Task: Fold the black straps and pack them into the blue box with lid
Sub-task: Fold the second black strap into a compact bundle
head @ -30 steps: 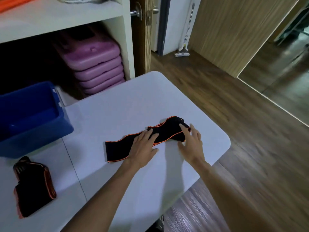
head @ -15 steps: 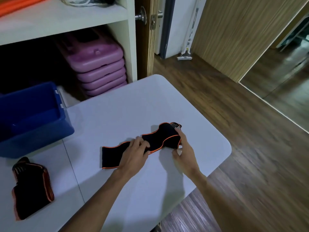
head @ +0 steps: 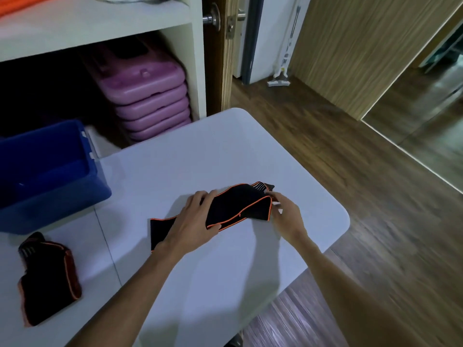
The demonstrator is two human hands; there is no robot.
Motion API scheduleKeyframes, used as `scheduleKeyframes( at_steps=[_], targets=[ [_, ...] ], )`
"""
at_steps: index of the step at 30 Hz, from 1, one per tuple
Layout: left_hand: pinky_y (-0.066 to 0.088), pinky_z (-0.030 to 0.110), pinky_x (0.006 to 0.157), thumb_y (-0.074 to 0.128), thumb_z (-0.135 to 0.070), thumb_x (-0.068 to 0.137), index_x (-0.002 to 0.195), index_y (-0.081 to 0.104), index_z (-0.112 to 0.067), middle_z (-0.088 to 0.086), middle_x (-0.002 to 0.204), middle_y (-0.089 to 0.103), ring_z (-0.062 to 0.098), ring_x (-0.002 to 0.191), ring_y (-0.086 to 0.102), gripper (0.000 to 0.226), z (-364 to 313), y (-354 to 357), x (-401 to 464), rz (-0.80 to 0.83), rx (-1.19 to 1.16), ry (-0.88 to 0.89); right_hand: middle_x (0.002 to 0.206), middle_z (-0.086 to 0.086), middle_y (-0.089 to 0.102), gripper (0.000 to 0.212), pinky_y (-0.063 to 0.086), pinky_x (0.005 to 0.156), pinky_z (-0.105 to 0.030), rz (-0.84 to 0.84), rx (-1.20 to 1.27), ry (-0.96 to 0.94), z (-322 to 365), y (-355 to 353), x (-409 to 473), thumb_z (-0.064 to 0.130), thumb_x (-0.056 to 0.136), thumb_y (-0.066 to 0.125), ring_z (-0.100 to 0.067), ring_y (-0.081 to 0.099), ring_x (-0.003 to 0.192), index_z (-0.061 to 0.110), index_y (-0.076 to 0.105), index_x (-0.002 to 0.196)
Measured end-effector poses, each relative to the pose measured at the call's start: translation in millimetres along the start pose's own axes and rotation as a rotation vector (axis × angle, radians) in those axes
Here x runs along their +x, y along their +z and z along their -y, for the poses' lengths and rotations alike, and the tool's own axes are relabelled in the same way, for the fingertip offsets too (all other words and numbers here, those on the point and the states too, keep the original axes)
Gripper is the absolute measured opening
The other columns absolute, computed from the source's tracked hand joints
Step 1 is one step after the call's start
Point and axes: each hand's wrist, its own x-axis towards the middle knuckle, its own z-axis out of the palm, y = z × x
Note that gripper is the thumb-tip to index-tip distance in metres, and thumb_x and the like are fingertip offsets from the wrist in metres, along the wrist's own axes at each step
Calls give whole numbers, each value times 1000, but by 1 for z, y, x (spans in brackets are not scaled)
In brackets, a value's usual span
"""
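You are working on the black strap (head: 238,205) lying across the white table (head: 200,161), toward its right end. Your left hand (head: 193,221) is pressing on the strap's middle, fingers curled over the cloth where the doubled part begins, while your right hand (head: 285,212) is pinching the folded-over right end between thumb and fingertips. The strap's left tail is lying flat on the table, poking out from under your left wrist.

The strap looks soft and light — it is bending and draping wherever you are lifting it, and the orange piping along its edge is tracing the curve of the fold. It will probably not hold a crease by itself, so you are likely needing one hand pinning each fold while the other brings the next length over. Taking it at the piped edges or at the doubled end seems the surest hold.

A second strap (head: 47,279), already folded, is resting near the table's left front, well apart from your hands. The blue box (head: 50,176) is sitting open at the far left of the table; no lid is in view.

Mind the rounded right edge of the table — your right hand is working near it. There is open tabletop between the strap and the box for carrying things across.
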Motion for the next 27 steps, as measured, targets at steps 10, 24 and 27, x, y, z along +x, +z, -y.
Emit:
scheduleKeyframes(
  at_steps=[10,24,27],
  targets=[
    [39,28,93,68,-33,67,140,33,-32,-8,129,43,17,116,43,81,65,-49,-68,63,189,29,113,2,47,36,50,83,-37,-14,-245,126,8,9,9,21,89,60,-20,56,105,32,54,123],
    [46,30,98,78,-47,62,140,29,-39,-16,122,24,9,117,39,92,83,-55,-73,122,-44,-165,104,-2,56,8,45,72,-33,-243,-245,47,33,7,34,22,94,53,-21,56,98,19,56,100],
    [34,27,104,72,-60,63,136,38,-38,-16,122,32,4,119,35,83,91,-40,-77,102,-177,-254,107,-1,42,15,47,72,-38,-104,-337,186,27,15,37,14,90,52,-27,47,109,16,58,104]
  ],
)
